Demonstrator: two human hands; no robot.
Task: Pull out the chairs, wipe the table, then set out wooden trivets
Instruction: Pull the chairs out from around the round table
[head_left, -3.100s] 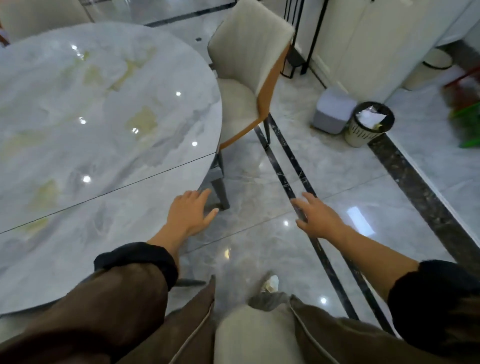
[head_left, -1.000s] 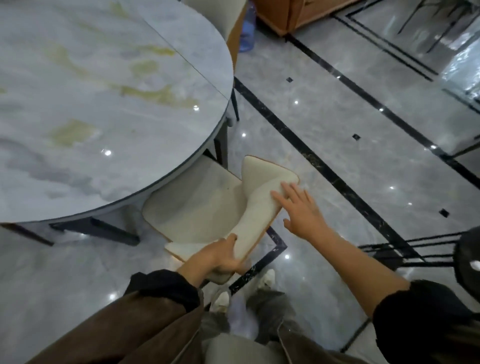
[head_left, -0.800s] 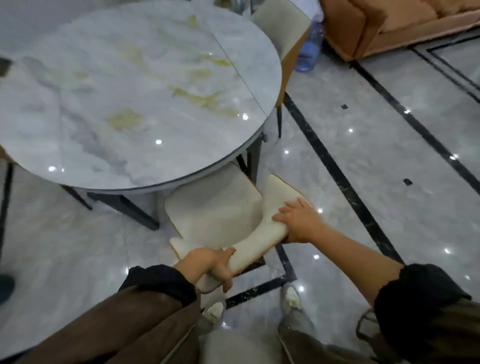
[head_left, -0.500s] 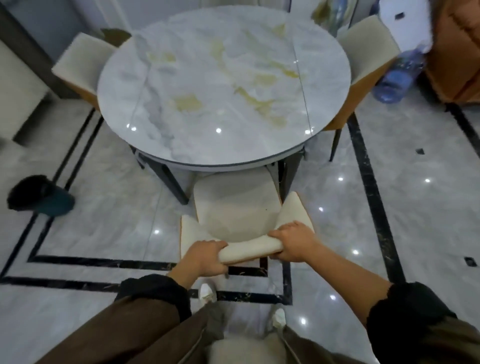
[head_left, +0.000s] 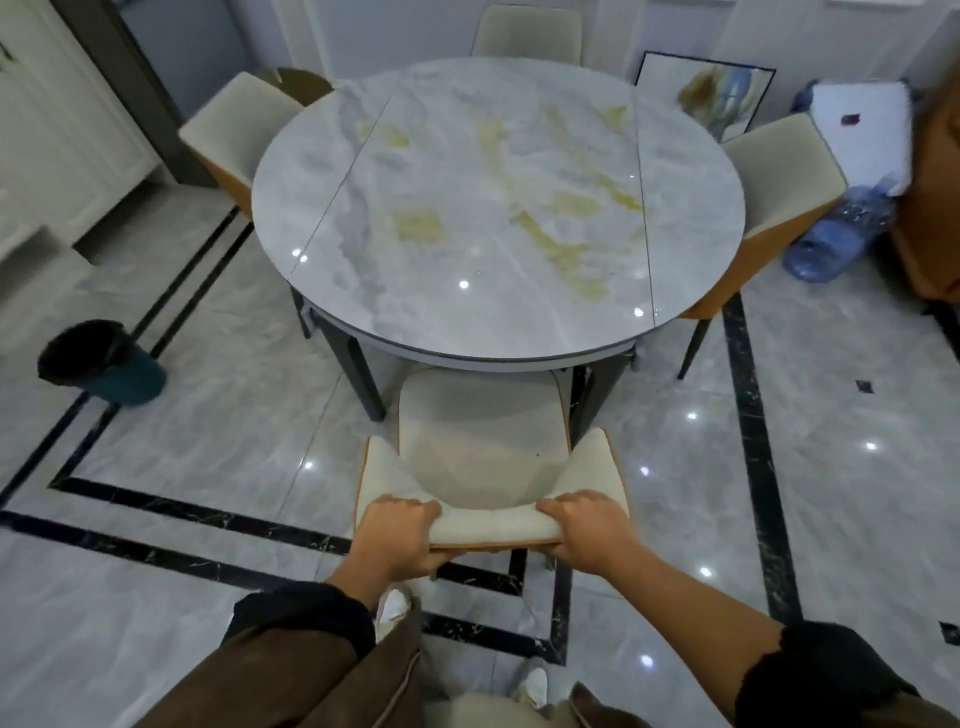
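- Two grips were counted: the left grip (head_left: 400, 535) and the right grip (head_left: 589, 530) were each curled tight over the top edge of the near chair (head_left: 483, 447).
- Its seat front was tucked under the rim of the one round counter (head_left: 498, 208), between dark legs.
- Open floor was seen on both sides of it.
- One bin (head_left: 104, 364) stood well apart, left.
- Four chairs were counted: left chair (head_left: 239, 124), right chair (head_left: 779, 171) and far chair (head_left: 527, 28) were pushed in.
- A water bottle (head_left: 836, 234) lay beside the right chair.
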